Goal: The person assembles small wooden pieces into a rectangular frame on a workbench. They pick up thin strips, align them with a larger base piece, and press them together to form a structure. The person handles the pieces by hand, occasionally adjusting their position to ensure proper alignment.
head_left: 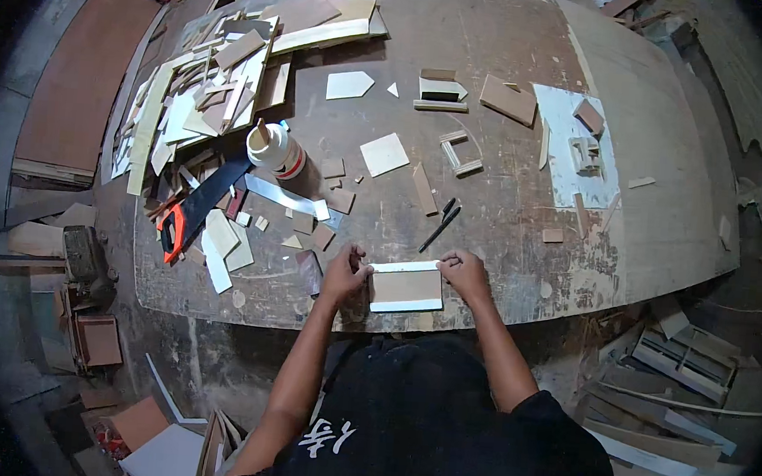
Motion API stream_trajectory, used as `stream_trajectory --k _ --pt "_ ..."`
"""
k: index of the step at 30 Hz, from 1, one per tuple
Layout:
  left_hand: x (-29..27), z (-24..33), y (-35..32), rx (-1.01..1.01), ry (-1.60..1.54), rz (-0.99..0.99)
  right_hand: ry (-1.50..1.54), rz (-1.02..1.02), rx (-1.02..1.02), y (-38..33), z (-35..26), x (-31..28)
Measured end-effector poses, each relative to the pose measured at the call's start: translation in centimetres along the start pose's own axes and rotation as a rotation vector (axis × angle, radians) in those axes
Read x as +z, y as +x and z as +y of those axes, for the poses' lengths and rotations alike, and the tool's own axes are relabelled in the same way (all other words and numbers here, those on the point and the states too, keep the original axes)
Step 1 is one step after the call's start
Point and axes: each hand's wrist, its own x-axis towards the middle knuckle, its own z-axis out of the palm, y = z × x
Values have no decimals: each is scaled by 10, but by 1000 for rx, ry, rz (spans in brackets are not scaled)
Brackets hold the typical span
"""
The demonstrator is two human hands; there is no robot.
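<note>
A small rectangular wooden panel [406, 287], brown with a white strip along its far edge and another along its near edge, lies at the table's front edge. My left hand [345, 274] is closed at its far left corner, fingers curled. At the far right corner, my right hand [465, 276] pinches the end of the far white strip [406, 266]. Just beyond the panel lie a black pen [439, 229] and a shorter dark piece beside it. A purplish block [309, 273] rests to the left of my left hand.
Left of the middle stands a white glue bottle [276, 152] beside a handsaw [181, 218] with an orange handle. Wood offcuts are heaped [222, 91] at the far left. Small wooden frames [460, 154] and a white sheet [576, 150] lie farther off on the worn table [498, 229].
</note>
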Motion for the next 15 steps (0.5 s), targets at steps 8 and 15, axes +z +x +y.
stream_trajectory --k 8,15 --pt "-2 -2 3 39 21 1 30 11 -41 4 10 6" --pt "-1 -1 2 -22 35 -29 -76 10 -11 -1 -1 0"
